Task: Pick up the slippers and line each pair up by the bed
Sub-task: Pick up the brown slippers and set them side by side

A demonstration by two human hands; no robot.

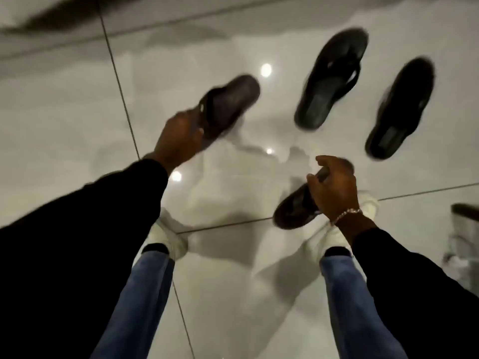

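- The left hand (178, 136) is closed around the heel end of a dark brown slipper (228, 102) and holds it above the floor (77, 112), toe pointing to the far right.
- The right hand (334, 187) grips the second brown slipper (293, 208) from above, near the person's right white shoe (326, 242); I cannot tell if it touches the floor.
- Two black flip-flops lie on the tiles at the far right: one flip-flop (334, 76) with the strap visible, and beside it, a little apart, the other flip-flop (401, 107).
- The dark blurred band (51, 14) at the far left may be the bed edge, but this is not clear.
- I judge the step in hand is to carry the brown pair to its place.
- To do it well, both slippers should be kept level, turned so the toes point the same way, and put down side by side with heels even.
- The black pair looks nearly parallel already; placing the brown pair next to it, with a small gap, would give a tidy row.
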